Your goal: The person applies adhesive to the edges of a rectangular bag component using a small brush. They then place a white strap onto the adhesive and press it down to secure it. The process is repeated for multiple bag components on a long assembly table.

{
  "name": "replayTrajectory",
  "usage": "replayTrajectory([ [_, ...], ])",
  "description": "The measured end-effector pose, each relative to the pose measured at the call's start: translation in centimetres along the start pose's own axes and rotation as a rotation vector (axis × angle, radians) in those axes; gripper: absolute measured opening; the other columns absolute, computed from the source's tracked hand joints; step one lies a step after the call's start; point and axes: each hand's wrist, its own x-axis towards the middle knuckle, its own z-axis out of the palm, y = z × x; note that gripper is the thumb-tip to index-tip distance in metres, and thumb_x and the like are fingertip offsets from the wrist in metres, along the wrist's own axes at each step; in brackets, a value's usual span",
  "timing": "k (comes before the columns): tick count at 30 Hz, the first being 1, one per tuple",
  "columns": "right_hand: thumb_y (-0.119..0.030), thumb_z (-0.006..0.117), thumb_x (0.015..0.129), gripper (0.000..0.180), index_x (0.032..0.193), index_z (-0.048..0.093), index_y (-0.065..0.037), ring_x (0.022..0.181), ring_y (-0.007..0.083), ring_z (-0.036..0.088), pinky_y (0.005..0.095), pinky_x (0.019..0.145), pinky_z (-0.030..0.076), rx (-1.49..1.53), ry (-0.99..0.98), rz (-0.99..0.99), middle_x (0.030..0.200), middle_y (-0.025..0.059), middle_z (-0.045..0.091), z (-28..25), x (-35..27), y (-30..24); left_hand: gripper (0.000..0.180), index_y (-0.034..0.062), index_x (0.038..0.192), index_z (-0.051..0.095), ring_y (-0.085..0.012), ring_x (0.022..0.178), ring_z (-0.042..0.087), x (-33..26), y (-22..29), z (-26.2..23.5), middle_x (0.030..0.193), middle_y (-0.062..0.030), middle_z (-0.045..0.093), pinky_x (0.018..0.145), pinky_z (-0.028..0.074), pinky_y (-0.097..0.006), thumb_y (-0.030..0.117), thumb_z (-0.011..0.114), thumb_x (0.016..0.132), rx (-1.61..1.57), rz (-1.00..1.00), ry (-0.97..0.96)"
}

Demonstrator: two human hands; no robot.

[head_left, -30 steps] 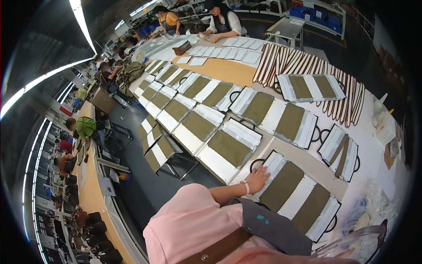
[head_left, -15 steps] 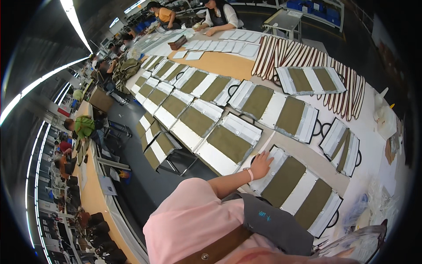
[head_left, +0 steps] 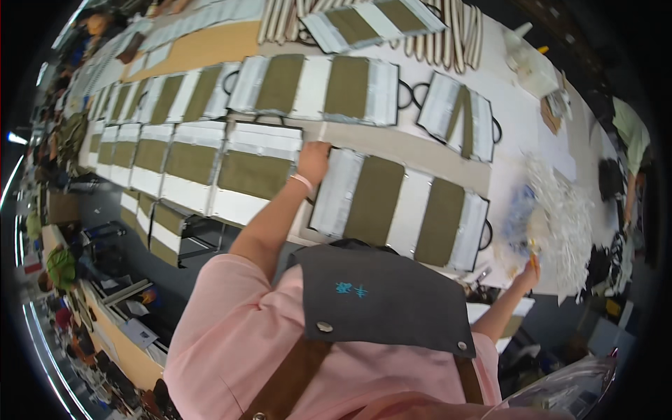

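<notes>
In front of me lies a flat bag panel [head_left: 418, 180], olive and white in bands, with silvery-grey ends, a black edge and a black loop handle on its right side. My left hand [head_left: 313, 161] is closed at its upper left corner, fingers curled under; what they grip is hidden. My right hand [head_left: 530, 271], off to the right, is closed round a small orange-yellow object [head_left: 534, 253], too blurred to name. It is at the edge of a heap of clear plastic strips [head_left: 560, 224].
More banded panels [head_left: 283, 84] lie in rows to the left and beyond. A narrower panel [head_left: 458, 115] lies at far right. Behind are rolled white-and-brown strips [head_left: 448, 42]. A white plastic bag [head_left: 530, 66] stands on the table's right. Another person [head_left: 633, 136] is at the right edge.
My view has turned to the right. My left hand has gone from lying spread on the panel to being closed at its corner. My right hand has come into view by the plastic heap.
</notes>
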Motion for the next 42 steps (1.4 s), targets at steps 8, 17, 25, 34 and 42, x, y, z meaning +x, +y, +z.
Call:
replayTrajectory([
  [8, -0.016, 0.061, 0.083, 0.019, 0.092, 0.07, -0.002, 0.06, 0.0069, 0.047, 0.0213, 0.055, 0.037, -0.202, 0.003, 0.129, 0.075, 0.0021, 0.063, 7.5, -15.9, -9.8, 0.024, 0.0079, 0.097, 0.066, -0.032, 0.095, 0.055, 1.7, 1.2, -1.9, 0.098, -0.0096, 0.064, 0.085, 0.044, -0.041, 0.013, 0.067, 0.074, -0.062, 0.073, -0.029],
  [17, -0.016, 0.063, 0.087, 0.02, 0.083, 0.068, 0.002, 0.065, 0.009, 0.052, 0.0226, 0.06, 0.043, -0.164, -0.732, 0.128, 0.082, 0.0047, 0.059, 26.9, -27.9, -14.2, 0.01, 0.0088, 0.086, 0.064, -0.0301, 0.08, 0.059, 3.5, 1.0, -0.4, 0.088, -0.0095, 0.062, 0.071, 0.047, -0.041, 0.017, 0.062, 0.081, -0.141, -0.017, -0.273],
  [25, -0.013, 0.064, 0.085, 0.017, 0.081, 0.066, 0.003, 0.067, 0.0111, 0.053, 0.0225, 0.06, 0.043, -0.072, -1.012, -0.033, 0.083, 0.0058, 0.054, 37.6, -33.7, -12.5, 0.011, 0.0054, 0.088, 0.061, -0.0342, 0.076, 0.06, 1.4, 0.1, 0.0, 0.081, -0.0157, 0.063, 0.066, 0.048, -0.042, 0.016, 0.059, 0.084, -0.297, -0.108, -0.157],
  [34, -0.014, 0.069, 0.08, 0.014, 0.08, 0.068, 0.0, 0.075, 0.0164, 0.055, 0.0265, 0.067, 0.043, -0.08, -1.161, -0.134, 0.083, 0.0071, 0.056, 42.0, -37.7, -12.6, 0.015, 0.0027, 0.091, 0.063, -0.0302, 0.069, 0.062, 1.4, 0.5, -0.2, 0.077, -0.0155, 0.065, 0.062, 0.048, -0.036, 0.016, 0.06, 0.086, -0.43, -0.328, -0.169],
  [42, -0.012, 0.069, 0.08, 0.012, 0.08, 0.067, 0.0, 0.075, 0.0175, 0.055, 0.0256, 0.067, 0.044, -0.113, -1.146, -0.148, 0.084, 0.0075, 0.056, 41.5, -37.7, -12.9, 0.014, 0.002, 0.092, 0.063, -0.0261, 0.072, 0.064, 1.5, 0.2, 0.8, 0.081, -0.0145, 0.066, 0.065, 0.049, -0.034, 0.014, 0.058, 0.087, -0.597, -0.412, -0.046],
])
